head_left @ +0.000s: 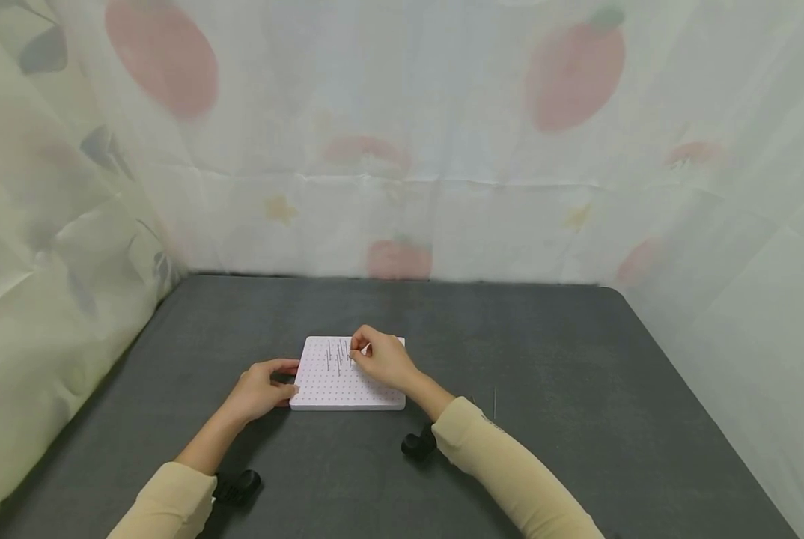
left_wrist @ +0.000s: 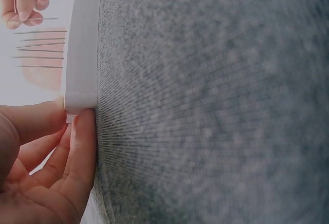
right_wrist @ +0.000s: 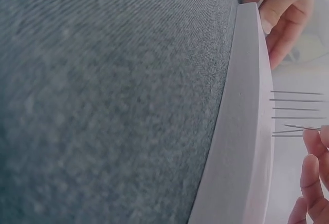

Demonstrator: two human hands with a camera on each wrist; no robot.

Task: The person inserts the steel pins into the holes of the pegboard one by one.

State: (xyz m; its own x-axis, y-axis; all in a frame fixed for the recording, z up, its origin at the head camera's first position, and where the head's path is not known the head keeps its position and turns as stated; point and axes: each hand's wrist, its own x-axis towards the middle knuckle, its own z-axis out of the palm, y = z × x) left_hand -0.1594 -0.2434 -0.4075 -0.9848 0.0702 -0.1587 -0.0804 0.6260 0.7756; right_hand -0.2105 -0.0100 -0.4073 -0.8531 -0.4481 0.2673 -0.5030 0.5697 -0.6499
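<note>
A white board dotted with rows of small holes lies on the table in the head view. Several thin metal needles stand upright in its far middle part. My left hand grips the board's left edge, thumb on top and fingers against the side and underneath. Above the board, my right hand pinches one needle between thumb and fingertips. In the right wrist view that needle's tip is apart from the board, beside the standing needles.
On the dark grey table, a thin needle lies right of my right forearm; another dark piece is partly hidden by the sleeve. Black wrist cameras hang below both wrists. A patterned curtain encloses the table's back and sides.
</note>
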